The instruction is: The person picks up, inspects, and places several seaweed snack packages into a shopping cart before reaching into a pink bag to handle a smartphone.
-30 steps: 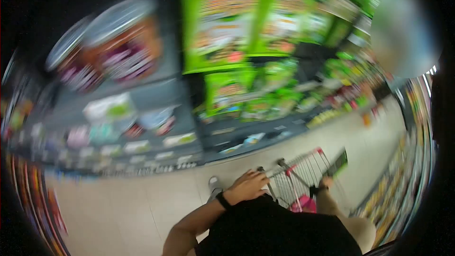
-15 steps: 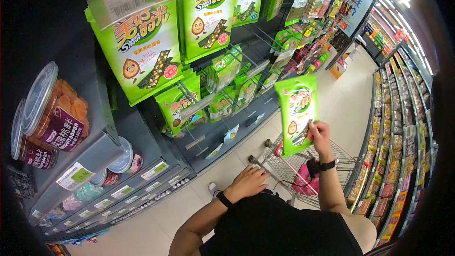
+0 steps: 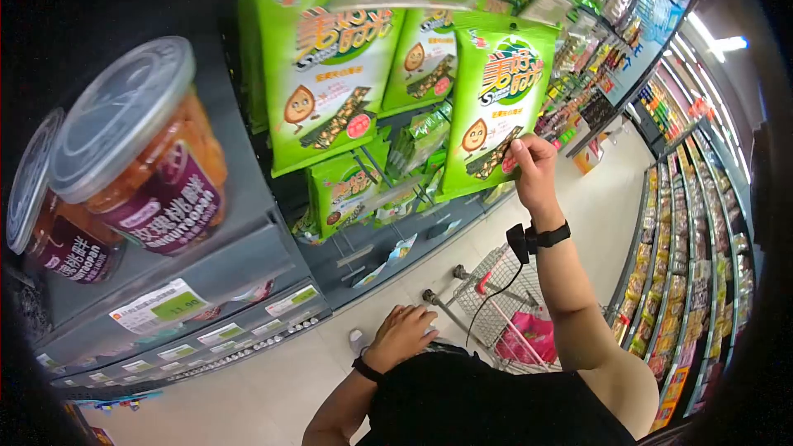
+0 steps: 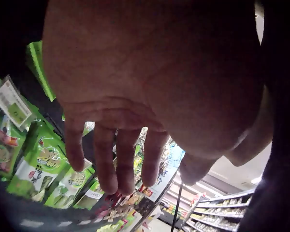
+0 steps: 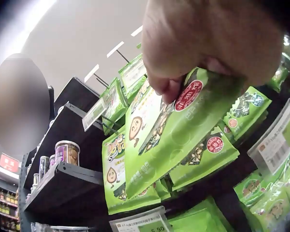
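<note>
My right hand [image 3: 525, 158] is raised to the snack rack and pinches a green snack packet [image 3: 493, 99] by its lower corner, holding it against the row of hanging green packets [image 3: 324, 74]. In the right wrist view the thumb and fingers of that hand [image 5: 176, 86] nip the same packet [image 5: 164, 145] near its red round sticker. Down by my waist, my left hand [image 3: 405, 332] lies just beside the handle of a wire shopping cart [image 3: 487, 297]. The left wrist view shows its fingers [image 4: 117, 164] loosely extended with nothing in them.
Clear-lidded jars [image 3: 149, 157] stand on the grey shelf at the left, above price tags [image 3: 157, 306]. A pink bag [image 3: 529, 339] lies in the cart. More snack shelves [image 3: 686, 239] line the right side of the aisle, with pale floor [image 3: 595, 198] between.
My right hand has lifted the green packet from above the cart up to the hanging rack. The view has moved closer to the shelf. The left hand stays low by the cart handle.
</note>
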The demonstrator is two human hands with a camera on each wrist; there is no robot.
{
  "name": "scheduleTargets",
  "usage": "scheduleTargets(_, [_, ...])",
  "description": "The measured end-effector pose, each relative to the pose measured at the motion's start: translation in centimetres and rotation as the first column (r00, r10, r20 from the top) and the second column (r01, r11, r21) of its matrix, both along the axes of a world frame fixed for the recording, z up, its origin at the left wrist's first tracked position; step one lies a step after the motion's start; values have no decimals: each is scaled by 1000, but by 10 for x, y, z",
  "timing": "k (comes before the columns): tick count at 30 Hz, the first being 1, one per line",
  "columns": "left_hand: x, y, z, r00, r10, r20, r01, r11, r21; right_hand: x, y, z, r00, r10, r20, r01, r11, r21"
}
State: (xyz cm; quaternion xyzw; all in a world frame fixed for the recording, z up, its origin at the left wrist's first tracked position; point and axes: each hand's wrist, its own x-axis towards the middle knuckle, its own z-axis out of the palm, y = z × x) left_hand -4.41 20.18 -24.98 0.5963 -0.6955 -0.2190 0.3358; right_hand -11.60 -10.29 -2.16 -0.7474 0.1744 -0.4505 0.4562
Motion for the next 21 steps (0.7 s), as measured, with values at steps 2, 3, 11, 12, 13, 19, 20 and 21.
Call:
scheduleTargets(2, [1, 0, -10, 1000, 20, -12, -20, 1000, -8, 12, -2, 7, 997, -73, 7, 73, 996, -45])
scheduleTargets(3, [2, 1, -15, 1000, 9, 16, -9, 1000, -23, 15, -6, 8, 996, -87, 8, 87, 995, -55])
scheduleTargets(11, [21, 3, -12, 999, -27, 27, 27, 1000, 8, 33, -19, -9, 986, -66, 153, 68, 998, -4])
scheduleTargets(12, [21, 3, -12, 999, -31, 19, 31, 999, 20, 35, -19, -11, 984, -53, 171, 52, 999, 10])
scheduleTargets(13, [20, 3, -15, 1000, -16, 17, 16, 1000, 7, 39, -22, -12, 978, -79, 192, 84, 996, -20])
scheduleTargets(19, [31, 0, -19, 1000, 7, 2, -7, 1000, 0, 53, -28, -8, 968, -36, 249, 10, 995, 104])
scheduleTargets(20, [31, 0, -19, 1000, 3, 4, -3, 1000, 7, 53, -28, -7, 969, -33, 244, 7, 995, 103])
scheduleTargets(21, [32, 0, -18, 1000, 0, 6, 0, 1000, 14, 53, -27, -5, 971, -44, 234, 23, 995, 93])
